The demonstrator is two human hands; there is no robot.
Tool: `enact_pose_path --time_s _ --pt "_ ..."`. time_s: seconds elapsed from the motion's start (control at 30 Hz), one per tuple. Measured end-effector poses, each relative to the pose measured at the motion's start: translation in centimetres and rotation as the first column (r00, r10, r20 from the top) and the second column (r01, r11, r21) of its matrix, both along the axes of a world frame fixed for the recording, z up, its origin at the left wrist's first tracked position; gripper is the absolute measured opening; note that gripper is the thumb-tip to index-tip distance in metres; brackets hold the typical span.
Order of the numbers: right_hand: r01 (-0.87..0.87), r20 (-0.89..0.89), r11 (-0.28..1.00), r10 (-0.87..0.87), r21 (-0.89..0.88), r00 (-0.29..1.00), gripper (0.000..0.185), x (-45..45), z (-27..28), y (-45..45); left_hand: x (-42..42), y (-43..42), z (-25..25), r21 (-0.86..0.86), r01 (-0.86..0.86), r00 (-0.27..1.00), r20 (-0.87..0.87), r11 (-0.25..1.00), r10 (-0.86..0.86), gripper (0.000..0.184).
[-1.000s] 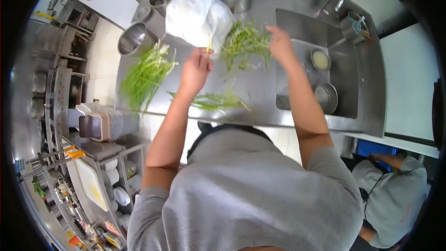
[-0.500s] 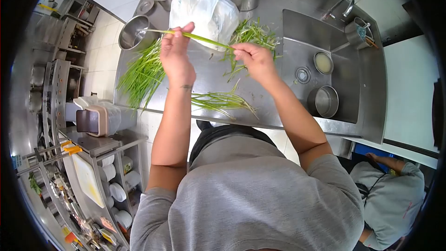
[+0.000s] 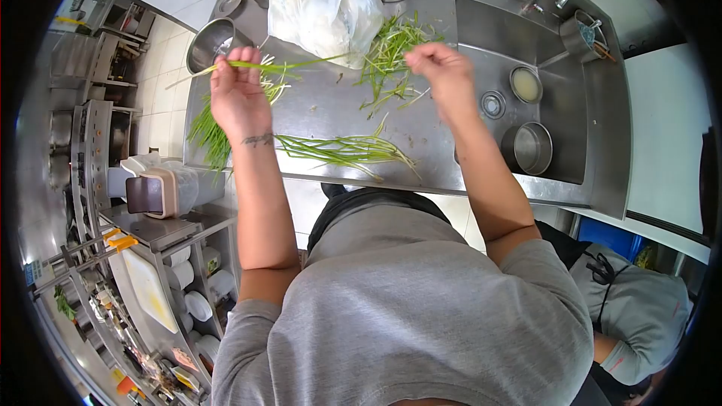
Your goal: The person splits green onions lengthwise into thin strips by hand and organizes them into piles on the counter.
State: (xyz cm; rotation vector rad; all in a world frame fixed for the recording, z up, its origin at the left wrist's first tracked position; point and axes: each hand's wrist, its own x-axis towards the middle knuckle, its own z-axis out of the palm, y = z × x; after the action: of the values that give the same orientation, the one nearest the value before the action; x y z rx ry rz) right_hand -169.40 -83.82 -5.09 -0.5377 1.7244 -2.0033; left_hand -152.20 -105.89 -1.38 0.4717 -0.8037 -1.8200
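Observation:
My left hand (image 3: 241, 94), palm up, holds a long green stalk (image 3: 259, 65) by its fingers above the counter's left part. My right hand (image 3: 444, 75) is closed in a pinch beside a loose heap of green trimmings (image 3: 395, 45); what its fingertips hold, if anything, is too small to name. Below my left hand lies a bunch of green stalks (image 3: 207, 131), partly hidden by it. A smaller row of stalks (image 3: 338, 150) rests near the counter's front edge. Behind them sits a white plastic bag (image 3: 323, 15).
The steel sink (image 3: 481, 131) on the right holds a bowl of pale liquid (image 3: 525, 84) and an empty pot (image 3: 532, 147). Metal bowls (image 3: 214, 46) stand at the back left. Another person (image 3: 632, 308) is at the lower right.
The stalk was held between both hands; now it extends from my left hand, which has moved left. My right hand has moved right, off the stalk's end.

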Motion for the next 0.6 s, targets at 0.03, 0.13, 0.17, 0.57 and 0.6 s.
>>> enact_pose_path --time_s 0.03,0.13,0.17,0.57,0.6 --pt "0.038 0.002 0.998 -0.038 -0.05 0.999 0.013 -0.5 0.3 0.3 0.7 -1.0 -0.2 -0.001 0.002 0.999 -0.038 1.0 -0.002 0.012" --pt "0.144 -0.007 0.979 -0.147 -0.145 0.989 0.015 -2.3 1.9 1.1 3.2 -3.9 1.0 -0.185 -0.089 0.984 0.133 0.979 0.115 0.011" --pt "0.182 -0.025 0.974 -0.187 -0.138 0.982 0.015 -2.7 2.6 1.2 4.2 -5.2 1.3 -0.273 -0.091 0.963 0.22 0.958 0.154 0.011" --pt "0.168 -0.498 0.633 0.389 0.755 0.775 0.033 -1.5 -8.4 1.3 4.6 -5.3 -11.8 -0.584 0.698 0.263 0.748 0.415 0.61 0.035" --pt "0.046 -0.398 0.577 0.501 0.815 0.769 0.026 -0.2 -10.7 2.1 4.2 -1.9 -13.3 -0.6 0.748 0.386 0.742 0.285 0.548 0.03"
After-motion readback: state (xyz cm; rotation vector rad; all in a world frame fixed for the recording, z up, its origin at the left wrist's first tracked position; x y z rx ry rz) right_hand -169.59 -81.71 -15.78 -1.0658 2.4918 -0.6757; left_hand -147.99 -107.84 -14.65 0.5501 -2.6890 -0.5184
